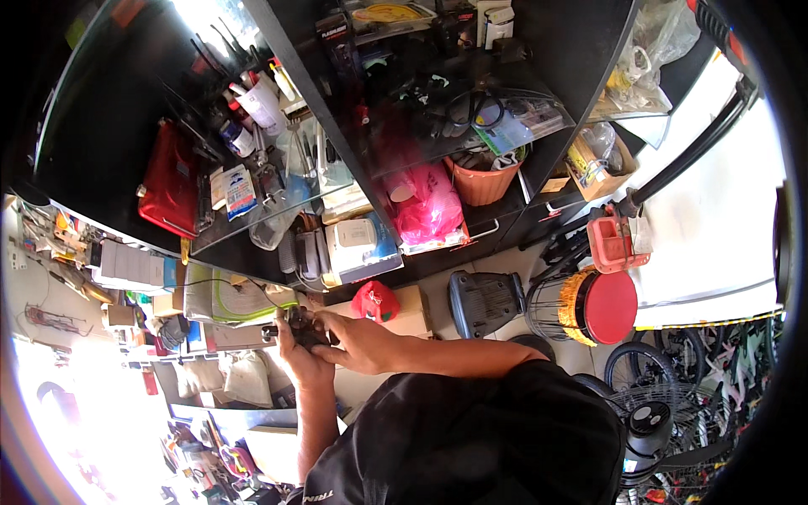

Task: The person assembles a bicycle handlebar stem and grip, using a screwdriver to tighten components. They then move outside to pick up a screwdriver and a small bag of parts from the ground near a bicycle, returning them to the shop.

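From where I stand, the black shelf cabinet (581, 42) looms at twelve to one o'clock from the person's hands, with a red-topped drum-like seat (610, 307) at three. A cardboard box (414, 310) sits near two o'clock, a red bundle (376, 301) at its near end. The right hand (360, 343) comes in from three o'clock, the left hand (301, 360) from six, and they meet. Between them, right at the fingertips, is a small dark metal part (300, 323); neither hand is nearer, since both touch it. The fingers of both are curled round it, grasping. Its long axis seems to run nine to three, though fingers hide much of it.
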A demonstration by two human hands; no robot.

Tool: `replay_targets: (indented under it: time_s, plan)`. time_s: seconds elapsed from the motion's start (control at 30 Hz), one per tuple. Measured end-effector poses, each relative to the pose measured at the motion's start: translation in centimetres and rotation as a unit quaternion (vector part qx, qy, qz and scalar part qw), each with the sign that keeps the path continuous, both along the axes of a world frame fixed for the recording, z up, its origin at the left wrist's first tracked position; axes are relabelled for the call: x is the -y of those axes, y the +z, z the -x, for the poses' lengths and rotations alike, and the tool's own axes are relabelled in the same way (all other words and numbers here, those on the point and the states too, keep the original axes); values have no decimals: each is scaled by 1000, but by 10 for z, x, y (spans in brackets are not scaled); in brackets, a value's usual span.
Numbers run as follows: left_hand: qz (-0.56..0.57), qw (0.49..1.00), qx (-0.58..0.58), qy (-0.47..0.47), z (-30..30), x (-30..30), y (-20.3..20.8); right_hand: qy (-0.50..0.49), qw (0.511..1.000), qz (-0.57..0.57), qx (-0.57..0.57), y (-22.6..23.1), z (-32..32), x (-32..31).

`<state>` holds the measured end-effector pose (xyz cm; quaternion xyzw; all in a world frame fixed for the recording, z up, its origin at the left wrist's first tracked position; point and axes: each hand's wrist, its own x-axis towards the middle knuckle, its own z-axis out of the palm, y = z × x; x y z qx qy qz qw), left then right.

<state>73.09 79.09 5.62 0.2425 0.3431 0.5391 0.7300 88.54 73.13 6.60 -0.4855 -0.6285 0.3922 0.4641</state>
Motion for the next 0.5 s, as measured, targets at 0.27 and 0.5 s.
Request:
replay_targets:
  time_s: [0.27,0.5]
  plan:
    - [5,999,8,36,44,22,8,-34,994,-104,26,9,12,-2]
    - [-37,992,97,-73,62,69,26,46,958,-144,245,1,72,-3]
